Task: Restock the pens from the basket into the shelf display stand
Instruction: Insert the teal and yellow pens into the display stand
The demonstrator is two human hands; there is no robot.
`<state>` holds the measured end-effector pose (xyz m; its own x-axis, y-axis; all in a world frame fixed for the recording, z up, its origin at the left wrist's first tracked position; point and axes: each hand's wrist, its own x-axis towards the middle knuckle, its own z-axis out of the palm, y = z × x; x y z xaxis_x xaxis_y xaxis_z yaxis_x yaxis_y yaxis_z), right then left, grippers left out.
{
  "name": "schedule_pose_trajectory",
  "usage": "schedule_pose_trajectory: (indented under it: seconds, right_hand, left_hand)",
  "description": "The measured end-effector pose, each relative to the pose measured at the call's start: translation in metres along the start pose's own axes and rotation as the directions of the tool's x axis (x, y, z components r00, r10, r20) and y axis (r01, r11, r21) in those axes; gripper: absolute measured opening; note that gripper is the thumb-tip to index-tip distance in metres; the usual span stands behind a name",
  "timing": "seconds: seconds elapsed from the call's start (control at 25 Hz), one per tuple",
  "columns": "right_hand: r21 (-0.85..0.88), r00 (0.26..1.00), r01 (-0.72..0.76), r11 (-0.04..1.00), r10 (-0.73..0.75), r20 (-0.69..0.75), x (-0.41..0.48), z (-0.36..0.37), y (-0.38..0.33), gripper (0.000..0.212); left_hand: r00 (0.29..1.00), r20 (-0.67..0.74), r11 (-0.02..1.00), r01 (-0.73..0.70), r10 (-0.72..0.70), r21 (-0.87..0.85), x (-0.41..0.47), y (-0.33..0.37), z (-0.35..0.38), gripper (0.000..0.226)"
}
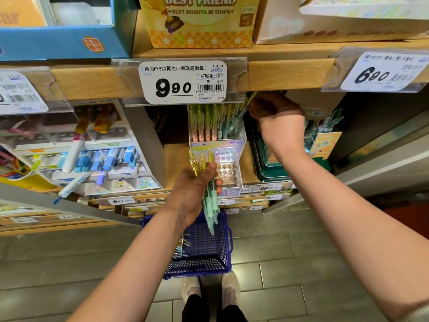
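My left hand grips a bunch of pens with yellow tops and green grips, held upright in front of the clear display stand. The stand sits on the wooden shelf and holds several pastel pens in its upper tier. My right hand is raised at the stand's top right, just under the upper shelf edge, pinching one greenish pen that leans into the stand. The blue basket stands on the floor below, with several pens lying in it.
A wooden upper shelf with price tags overhangs the stand closely. A marker display stands to the left, green tins and another pen stand to the right. My feet are on the tiled floor behind the basket.
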<state>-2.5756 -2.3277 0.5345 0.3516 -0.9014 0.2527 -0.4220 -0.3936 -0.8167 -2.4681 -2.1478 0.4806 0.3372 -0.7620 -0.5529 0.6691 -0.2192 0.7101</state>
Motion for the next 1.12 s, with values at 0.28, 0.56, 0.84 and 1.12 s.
schedule_pose_trajectory:
  seconds: [0.28,0.56,0.84,1.12]
  right_hand:
    - [-0.169,0.986,0.141,0.975,-0.122,0.117,-0.001,0.009,0.004,0.023]
    - [-0.378,0.968,0.145,0.914,-0.052,0.246,-0.001,0.020,0.007,0.028]
    - [-0.265,0.888,-0.211,0.941,0.297,0.351,-0.027,0.021,-0.001,0.040]
    - [0.247,0.645,-0.685,0.686,0.412,0.643,-0.075,0.026,-0.006,0.019]
  left_hand:
    - [0.999,0.011,0.999,0.041,-0.041,-0.013,-0.002,0.003,-0.006,0.013]
    - [0.999,0.006,0.999,0.040,-0.040,0.017,-0.005,0.003,-0.004,0.022]
    - [0.999,0.042,1.000,0.003,-0.003,0.000,-0.006,0.002,-0.001,0.020]
    - [0.996,0.082,0.998,-0.044,0.040,0.045,-0.006,-0.002,-0.002,0.036]
